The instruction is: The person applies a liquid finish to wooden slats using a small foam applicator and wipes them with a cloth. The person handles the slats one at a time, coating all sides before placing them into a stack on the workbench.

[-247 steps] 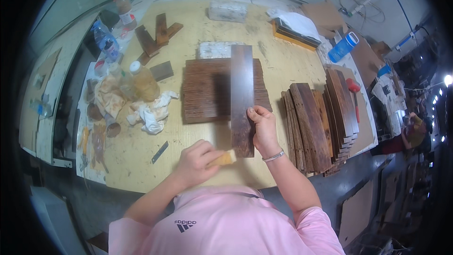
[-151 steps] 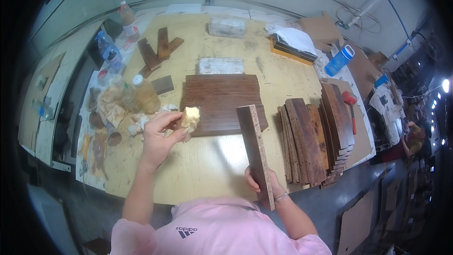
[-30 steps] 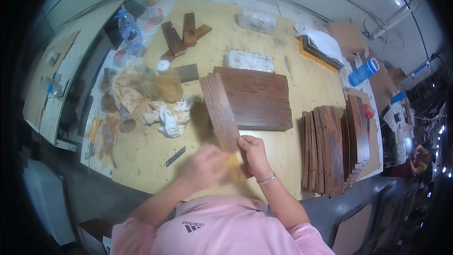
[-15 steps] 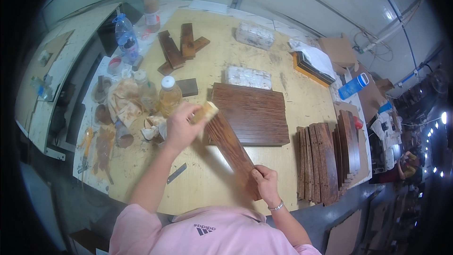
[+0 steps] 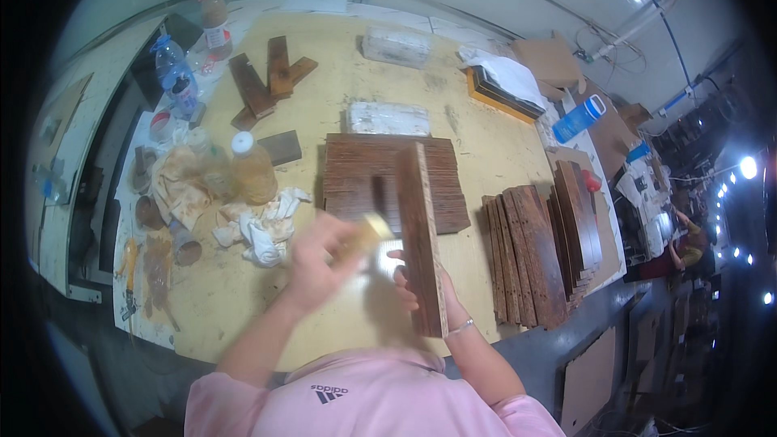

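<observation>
My left hand [image 5: 318,263], blurred by motion, is closed around a pale yellow sponge-like block [image 5: 371,231] just left of a dark brown wooden board [image 5: 415,243]. My right hand [image 5: 452,301] grips that board near its lower end, with fingers showing on its left side. The board stands turned up, so its narrow lighter edge shows. Behind it lies a layer of dark grooved boards [image 5: 356,178], partly hidden by the held board. Nearest my left hand is a crumpled white cloth [image 5: 263,231].
A white-capped bottle of amber liquid [image 5: 253,174] and a stained cloth [image 5: 180,182] stand left. Several boards [image 5: 530,259] lean in a row at right. White wrapped blocks [image 5: 388,119], loose wood pieces [image 5: 279,69] and a blue bottle [image 5: 579,119] are farther back.
The board has swung more upright and turned onto its edge in my right hand. My left hand with the yellow block has come off the board's far end and moved nearer to me.
</observation>
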{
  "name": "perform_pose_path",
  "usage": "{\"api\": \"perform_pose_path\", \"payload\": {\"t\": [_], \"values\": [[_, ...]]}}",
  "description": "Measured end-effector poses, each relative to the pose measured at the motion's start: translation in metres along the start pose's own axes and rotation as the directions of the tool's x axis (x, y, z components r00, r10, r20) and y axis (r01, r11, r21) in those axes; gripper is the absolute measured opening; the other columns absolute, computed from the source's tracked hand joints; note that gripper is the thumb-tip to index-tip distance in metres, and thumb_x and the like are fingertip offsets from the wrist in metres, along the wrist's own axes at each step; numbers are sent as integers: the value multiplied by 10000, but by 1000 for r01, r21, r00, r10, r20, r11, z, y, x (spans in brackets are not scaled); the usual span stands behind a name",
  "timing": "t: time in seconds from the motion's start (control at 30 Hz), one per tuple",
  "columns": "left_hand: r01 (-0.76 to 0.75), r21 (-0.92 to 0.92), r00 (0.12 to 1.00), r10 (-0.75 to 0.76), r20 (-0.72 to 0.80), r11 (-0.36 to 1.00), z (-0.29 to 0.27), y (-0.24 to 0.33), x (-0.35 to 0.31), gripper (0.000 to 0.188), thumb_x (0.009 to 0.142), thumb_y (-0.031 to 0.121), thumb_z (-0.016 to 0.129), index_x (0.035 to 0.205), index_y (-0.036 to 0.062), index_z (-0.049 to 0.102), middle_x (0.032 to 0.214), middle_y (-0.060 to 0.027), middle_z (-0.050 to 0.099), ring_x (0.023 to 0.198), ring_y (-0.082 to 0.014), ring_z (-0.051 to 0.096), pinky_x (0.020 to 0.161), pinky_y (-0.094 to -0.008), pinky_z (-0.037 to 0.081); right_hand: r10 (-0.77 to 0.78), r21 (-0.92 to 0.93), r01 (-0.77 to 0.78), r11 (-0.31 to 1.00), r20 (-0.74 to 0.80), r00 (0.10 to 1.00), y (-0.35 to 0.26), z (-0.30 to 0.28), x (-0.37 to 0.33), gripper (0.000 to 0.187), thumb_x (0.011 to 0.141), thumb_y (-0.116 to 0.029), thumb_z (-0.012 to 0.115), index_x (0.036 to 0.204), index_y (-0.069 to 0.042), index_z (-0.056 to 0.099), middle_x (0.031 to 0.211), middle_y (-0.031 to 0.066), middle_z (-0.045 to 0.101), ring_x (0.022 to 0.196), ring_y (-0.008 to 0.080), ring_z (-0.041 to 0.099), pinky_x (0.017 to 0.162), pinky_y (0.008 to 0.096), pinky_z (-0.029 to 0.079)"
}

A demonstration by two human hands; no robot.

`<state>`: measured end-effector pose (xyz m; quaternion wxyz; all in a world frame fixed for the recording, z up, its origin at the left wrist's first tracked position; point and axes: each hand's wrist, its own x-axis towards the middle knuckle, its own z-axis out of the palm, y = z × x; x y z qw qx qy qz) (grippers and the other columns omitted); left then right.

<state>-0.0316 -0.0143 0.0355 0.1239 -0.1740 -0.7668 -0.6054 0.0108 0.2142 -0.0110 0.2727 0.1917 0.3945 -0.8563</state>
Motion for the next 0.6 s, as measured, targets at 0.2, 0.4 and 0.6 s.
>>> {"api": "perform_pose_path", "payload": {"t": [0.2,0.4,0.6], "values": [[-446,-19,841,427,332,895,57,33,-39,297,665,93,722,955,42,682,876,-87,621,758,-257,614,651,-367,527,-1,93,-2,996,41,999,9,29,4,420,1039,-315,436,1301,4,513,933,75,635,708,142,624,608,259,532],[49,115,995,-59,80,992,12,-26,26,280,724,108,791,979,42,696,872,-37,621,789,-149,586,653,-284,494,281,39,-296,954,218,935,23,12,-20,673,1038,-560,281,1370,0,455,765,4,476,545,53,415,400,179,335],[216,26,966,-209,-150,976,0,-82,54,292,774,6,722,1061,-20,676,993,-80,661,912,-130,613,795,-273,501,71,-340,9,940,223,972,0,-19,-74,919,901,-677,516,1499,-10,312,827,27,515,628,24,487,429,156,354]]}}
